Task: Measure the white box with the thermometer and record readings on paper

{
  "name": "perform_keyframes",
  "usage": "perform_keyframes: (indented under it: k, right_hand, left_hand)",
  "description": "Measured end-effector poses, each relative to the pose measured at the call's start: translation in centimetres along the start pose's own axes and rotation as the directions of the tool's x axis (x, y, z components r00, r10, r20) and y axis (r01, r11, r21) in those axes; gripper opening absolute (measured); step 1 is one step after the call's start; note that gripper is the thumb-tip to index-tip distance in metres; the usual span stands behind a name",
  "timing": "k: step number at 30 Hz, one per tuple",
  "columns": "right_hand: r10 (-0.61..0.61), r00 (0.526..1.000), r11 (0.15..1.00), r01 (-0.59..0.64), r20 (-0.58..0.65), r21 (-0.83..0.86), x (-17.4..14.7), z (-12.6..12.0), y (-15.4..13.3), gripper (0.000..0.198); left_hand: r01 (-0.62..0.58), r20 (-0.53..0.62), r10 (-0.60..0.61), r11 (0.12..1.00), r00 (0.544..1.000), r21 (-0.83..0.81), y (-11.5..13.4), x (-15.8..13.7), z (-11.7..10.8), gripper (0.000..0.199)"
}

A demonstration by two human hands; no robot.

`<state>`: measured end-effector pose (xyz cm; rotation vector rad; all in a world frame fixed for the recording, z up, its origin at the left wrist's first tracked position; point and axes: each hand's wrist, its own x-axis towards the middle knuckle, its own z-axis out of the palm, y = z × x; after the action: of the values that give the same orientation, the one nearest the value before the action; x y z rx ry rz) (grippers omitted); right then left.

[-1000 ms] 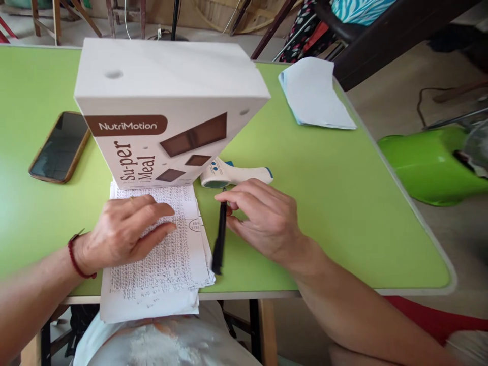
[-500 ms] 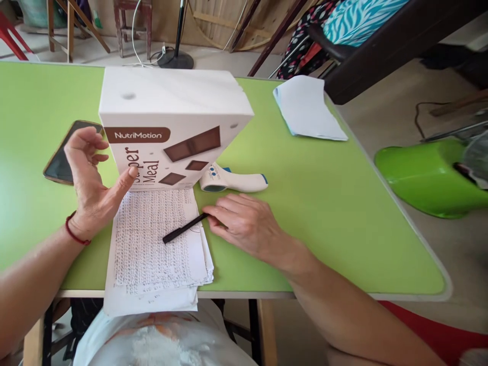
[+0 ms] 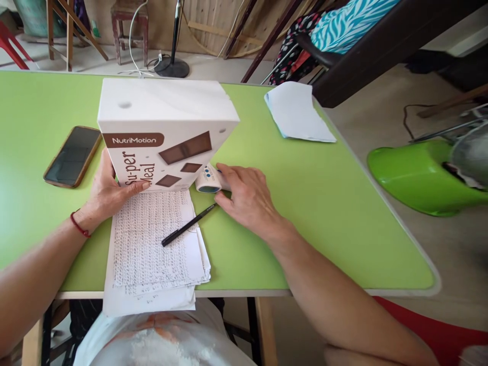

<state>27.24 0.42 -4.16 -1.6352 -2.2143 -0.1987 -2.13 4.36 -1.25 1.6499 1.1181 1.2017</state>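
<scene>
A white NutriMotion box (image 3: 168,99) stands on the green table. My left hand (image 3: 110,185) grips its lower left corner, thumb across the front and fingers around the side, partly hidden. Beside the box's lower right corner lies a white infrared thermometer (image 3: 208,178). My right hand (image 3: 247,201) is closed over its handle, thumb on the near side, fingers on the far side; the handle is mostly covered. A black pen (image 3: 186,226) lies across the handwritten sheets (image 3: 156,254), one end close to my right thumb.
A smartphone (image 3: 72,156) lies left of the box. Folded white paper (image 3: 299,112) rests near the table's far right corner. On the floor to the right is a bright green plastic object (image 3: 412,178). A fan stand base (image 3: 171,67) and a wooden stool (image 3: 129,25) are behind the table (image 3: 324,229).
My right hand has let go of the pen and moved up onto the thermometer. My left hand has come down from beside the box and taken hold of its lower left corner.
</scene>
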Motion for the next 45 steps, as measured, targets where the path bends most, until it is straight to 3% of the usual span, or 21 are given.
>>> perform_keyframes:
  k: [5, 7, 9, 11, 13, 15, 18, 21, 25, 32, 36, 41, 45]
  right_hand:
    - [0.083, 0.996, 0.994, -0.08, -0.036, 0.078, -0.2, -0.3, 0.7, 0.052]
    - [0.172, 0.974, 0.971, -0.143, -0.144, 0.193, -0.1, -0.9, 0.8, 0.053]
    - [0.274, 0.922, 0.902, -0.147, -0.274, 0.407, 0.1, -1.8, 0.3, 0.043]
    - [0.365, 0.875, 0.732, -0.059, -0.317, 0.679, 0.1, -3.1, -0.8, 0.031]
    - [0.382, 0.898, 0.426, 0.04, -0.22, 0.904, -0.3, -4.3, -2.3, 0.03]
    - [0.283, 0.956, 0.139, 0.038, -0.076, 0.99, -1.3, -5.3, -3.8, 0.037]
    - [0.042, 0.992, -0.071, -0.119, 0.123, 0.99, -3.1, -5.6, -5.4, 0.044]
    - [-0.044, 0.978, -0.089, -0.205, 0.202, 0.975, -4.0, -5.2, -6.2, 0.046]
    - [-0.053, 0.968, -0.087, -0.251, 0.247, 0.964, -3.5, -5.0, -6.8, 0.042]
    - [-0.04, 0.983, -0.08, -0.179, 0.177, 0.981, -3.0, -4.7, -6.9, 0.027]
    - [-0.034, 0.98, -0.05, -0.196, 0.195, 0.979, -2.9, -4.6, -7.0, 0.032]
    - [-0.05, 0.974, -0.098, -0.224, 0.22, 0.97, -2.5, -4.7, -7.1, 0.032]
    - [-0.056, 0.98, -0.086, -0.197, 0.193, 0.977, -2.7, -4.5, -7.2, 0.027]
  left_hand:
    - [-0.041, -0.076, 0.044, 0.998, 0.996, 0.042, 0.6, 0.0, 0.0, 0.079]
    - [-0.054, -0.12, 0.059, 0.997, 0.991, 0.05, 1.3, -0.1, 0.0, 0.079]
    - [-0.058, -0.127, 0.063, 0.997, 0.99, 0.041, 2.2, -0.4, 0.0, 0.07]
    - [-0.054, -0.077, 0.051, 0.998, 0.996, -0.042, 3.0, -0.8, 0.3, 0.06]
    - [-0.008, 0.015, 0.011, 0.984, 1.0, -0.18, 3.5, -1.3, 0.6, 0.055]
    - [0.086, 0.097, -0.061, 0.958, 0.993, -0.274, 3.6, -1.9, 1.0, 0.058]
    - [0.221, 0.153, -0.19, 0.95, 0.97, -0.221, 3.2, -2.6, 1.3, 0.068]
    - [0.276, 0.139, -0.259, 0.954, 0.956, -0.121, 3.1, -3.0, 1.2, 0.075]
    - [0.265, 0.095, -0.257, 0.961, 0.962, -0.075, 3.4, -3.0, 1.2, 0.083]
    - [0.222, 0.102, -0.216, 0.973, 0.971, -0.058, 3.3, -3.0, 1.6, 0.082]
    - [0.176, 0.098, -0.171, 0.983, 0.98, -0.045, 3.1, -3.2, 1.5, 0.077]
    - [0.18, 0.087, -0.177, 0.984, 0.98, -0.017, 3.2, -3.1, 1.5, 0.079]
    - [0.15, 0.093, -0.15, 0.989, 0.984, 0.009, 3.3, -3.1, 1.6, 0.077]
